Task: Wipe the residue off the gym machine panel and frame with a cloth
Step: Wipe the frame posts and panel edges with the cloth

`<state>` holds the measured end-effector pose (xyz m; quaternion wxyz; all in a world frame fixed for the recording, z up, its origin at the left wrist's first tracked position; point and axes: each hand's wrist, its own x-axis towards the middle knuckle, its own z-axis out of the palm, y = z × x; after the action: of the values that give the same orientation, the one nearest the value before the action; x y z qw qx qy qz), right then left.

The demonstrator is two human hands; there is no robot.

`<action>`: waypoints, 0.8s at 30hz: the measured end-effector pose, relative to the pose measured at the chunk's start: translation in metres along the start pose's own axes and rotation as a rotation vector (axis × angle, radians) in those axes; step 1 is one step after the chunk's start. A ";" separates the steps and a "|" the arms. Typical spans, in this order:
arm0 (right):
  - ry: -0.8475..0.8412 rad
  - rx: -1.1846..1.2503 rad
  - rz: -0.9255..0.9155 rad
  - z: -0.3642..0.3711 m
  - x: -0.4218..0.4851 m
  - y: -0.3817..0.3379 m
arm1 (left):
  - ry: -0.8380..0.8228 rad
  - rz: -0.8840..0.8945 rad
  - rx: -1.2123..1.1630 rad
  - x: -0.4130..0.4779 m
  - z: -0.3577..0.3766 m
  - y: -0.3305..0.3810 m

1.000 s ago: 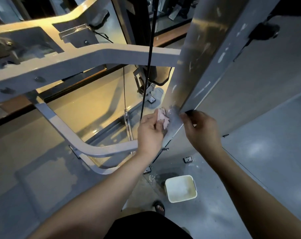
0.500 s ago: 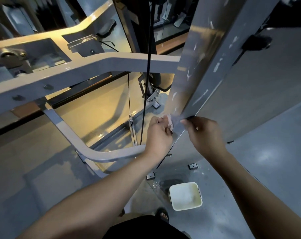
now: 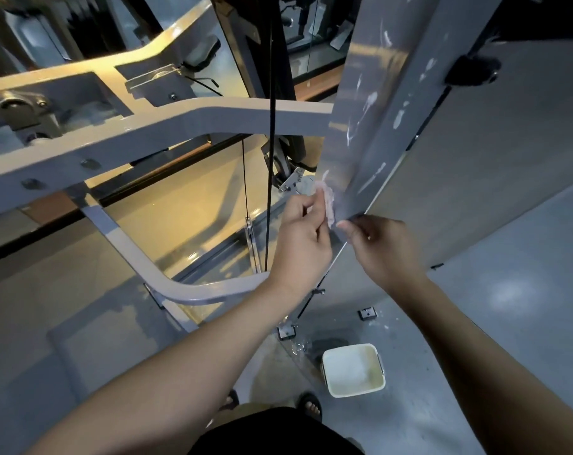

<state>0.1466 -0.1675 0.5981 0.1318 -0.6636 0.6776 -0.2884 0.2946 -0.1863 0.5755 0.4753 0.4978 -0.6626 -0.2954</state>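
One smeared panel (image 3: 370, 133), left grip (image 3: 303, 238) pinching cloth (image 3: 328, 205), right grip (image 3: 382, 247) curled empty, grey floor (image 3: 508, 290)

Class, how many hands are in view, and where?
2. The left hand pinches the cloth against the panel; the right hand touches the panel's lower edge beside it.

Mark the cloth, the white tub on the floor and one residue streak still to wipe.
cloth (image 3: 328, 205), head view, middle of the crumpled wad.
white tub (image 3: 357, 391), head view, its near wall.
residue streak (image 3: 370, 100), head view, middle of the white smear.
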 end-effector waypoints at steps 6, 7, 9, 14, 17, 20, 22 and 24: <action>-0.010 -0.021 -0.011 -0.002 0.000 0.000 | 0.051 0.063 -0.022 0.001 -0.004 0.013; -0.006 -0.016 -0.024 -0.003 0.000 0.000 | 0.050 0.100 -0.007 0.003 -0.004 0.012; -0.019 -0.024 -0.029 -0.004 0.000 -0.001 | -0.027 0.124 0.063 0.002 -0.003 0.002; -0.056 -0.057 0.018 -0.004 0.001 0.000 | -0.032 0.066 0.021 -0.004 -0.005 0.005; -0.073 -0.067 0.001 -0.010 0.000 -0.003 | 0.002 0.172 0.023 0.003 -0.007 0.012; -0.129 -0.197 -0.023 -0.017 0.001 -0.010 | -0.112 0.094 0.115 0.005 -0.005 -0.005; -0.169 -0.266 -0.018 -0.018 0.002 -0.014 | -0.110 0.019 0.075 0.003 -0.005 -0.007; -0.172 -0.241 0.028 -0.018 0.001 -0.015 | -0.032 0.059 0.029 0.006 -0.007 0.006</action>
<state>0.1487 -0.1644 0.6215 0.1127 -0.6873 0.7028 -0.1448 0.2987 -0.1894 0.5849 0.4660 0.4800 -0.6886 -0.2797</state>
